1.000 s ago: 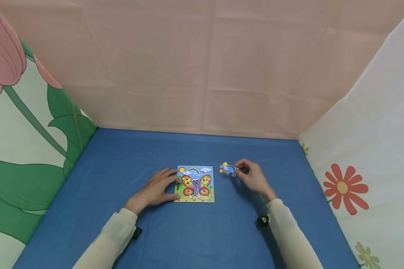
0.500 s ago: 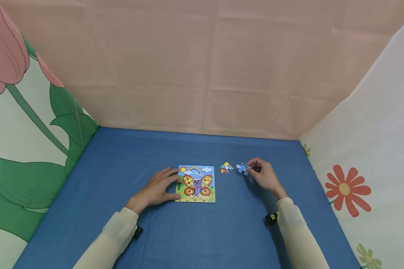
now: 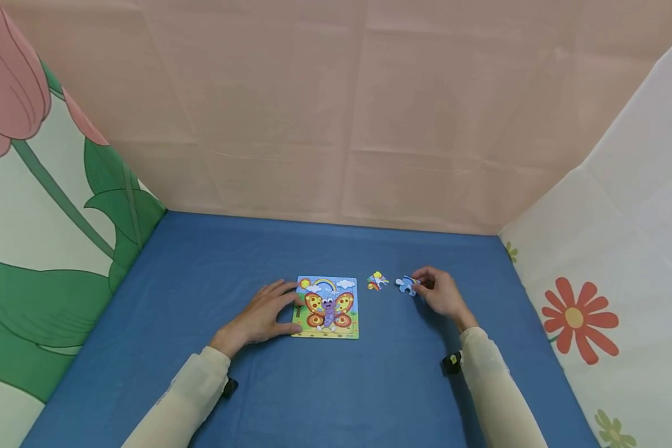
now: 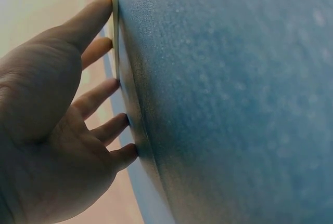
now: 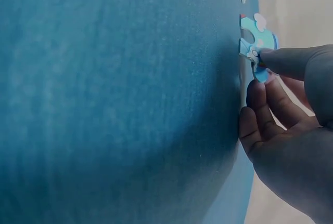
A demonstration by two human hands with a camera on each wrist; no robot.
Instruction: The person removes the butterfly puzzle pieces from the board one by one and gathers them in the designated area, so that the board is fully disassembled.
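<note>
A square butterfly puzzle board (image 3: 327, 311) lies on the blue cloth in the head view. My left hand (image 3: 262, 315) rests at the board's left edge, its fingers spread and their tips touching the rim. In the left wrist view, the thumb and fingertips meet the thin edge of the board (image 4: 115, 31). To the right, my right hand (image 3: 441, 294) pinches a blue jigsaw piece (image 3: 406, 285) between thumb and fingers, low over the cloth. The right wrist view has this piece (image 5: 260, 42) tilted up from the surface. A multicoloured jigsaw piece (image 3: 378, 280) lies between the board and the held piece.
Blue cloth (image 3: 325, 392) covers the table. A beige backdrop (image 3: 336, 112) rises behind it. Printed curtains with a tulip (image 3: 11, 74) on the left and a red flower (image 3: 577, 318) on the right border the sides.
The right hand moved right with the blue piece, then lowered it slightly. The multicoloured piece, at first overlapping it, now lies apart. The left hand stays at the board.
</note>
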